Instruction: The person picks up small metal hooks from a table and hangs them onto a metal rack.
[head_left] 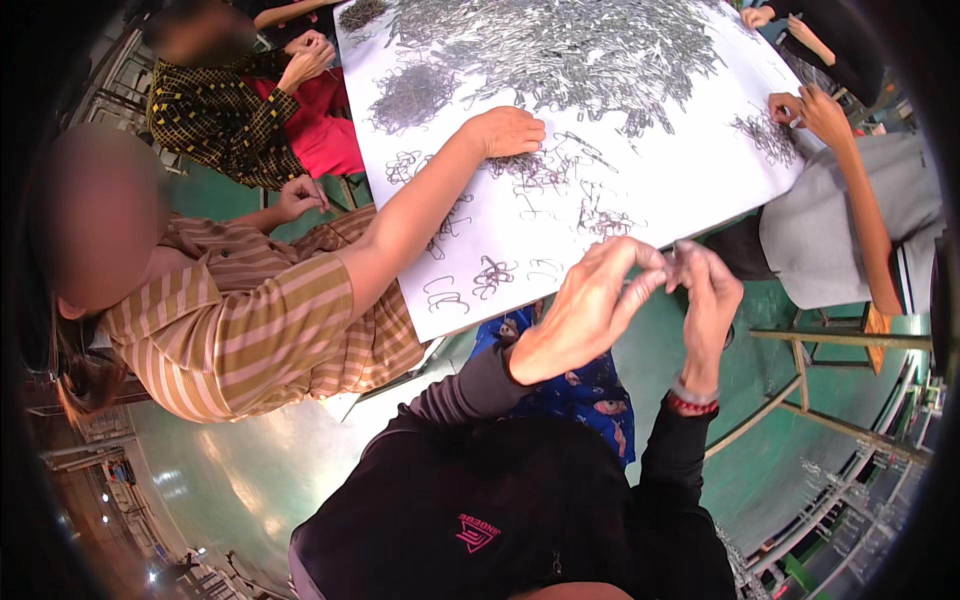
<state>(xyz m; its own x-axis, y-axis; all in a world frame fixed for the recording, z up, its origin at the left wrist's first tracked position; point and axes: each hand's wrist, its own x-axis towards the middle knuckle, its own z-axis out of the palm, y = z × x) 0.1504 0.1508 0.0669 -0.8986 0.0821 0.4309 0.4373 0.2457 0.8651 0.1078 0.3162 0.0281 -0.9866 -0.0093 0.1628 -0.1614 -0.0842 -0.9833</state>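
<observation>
My left hand [598, 300] and my right hand [708, 290] meet in front of me, just off the near edge of the white table [700, 185]. Fingertips of both are pinched together, almost touching. Whatever they hold between them is too small and too hidden to make out. Closest to them on the table is a small heap of thin dark wire hooks [607, 220]. Another cluster of wire hooks [492, 278] lies toward the near left corner, beside a few loose curved wires [445, 296].
A large pile of slim grey metal pieces [600, 60] covers the table's far part. At my left, a co-worker's hand [510, 132] reaches over a hook pile. Other co-workers' hands [825, 118] work at the right edge. A metal frame [800, 370] stands at right.
</observation>
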